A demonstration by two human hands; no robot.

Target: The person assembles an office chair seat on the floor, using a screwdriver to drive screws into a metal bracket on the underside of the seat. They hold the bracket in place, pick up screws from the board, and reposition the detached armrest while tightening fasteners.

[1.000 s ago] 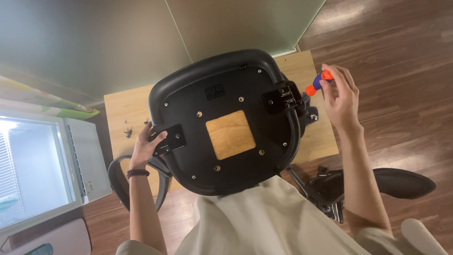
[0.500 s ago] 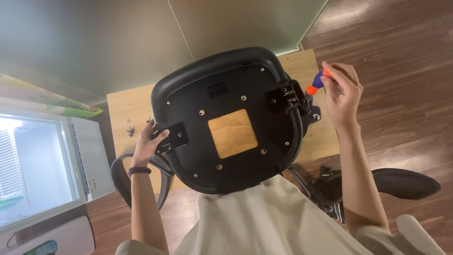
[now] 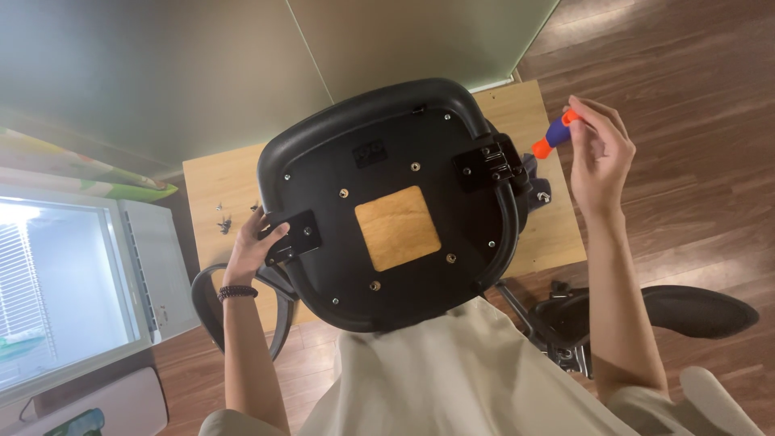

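Our right hand [image 3: 601, 157] pinches screwdriver [image 3: 553, 137] | its axis slants down-left toward seat [image 3: 387, 202] bracket [image 3: 491, 161], just beside | left hand [image 3: 254, 246] grips seat edge.

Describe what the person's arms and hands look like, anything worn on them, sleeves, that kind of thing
Both forearms are bare, with no sleeves in view and no gloves. The left hand has a dark beaded bracelet around its wrist. The right hand shows no ring, watch or band that I can make out, and its wrist is bare.
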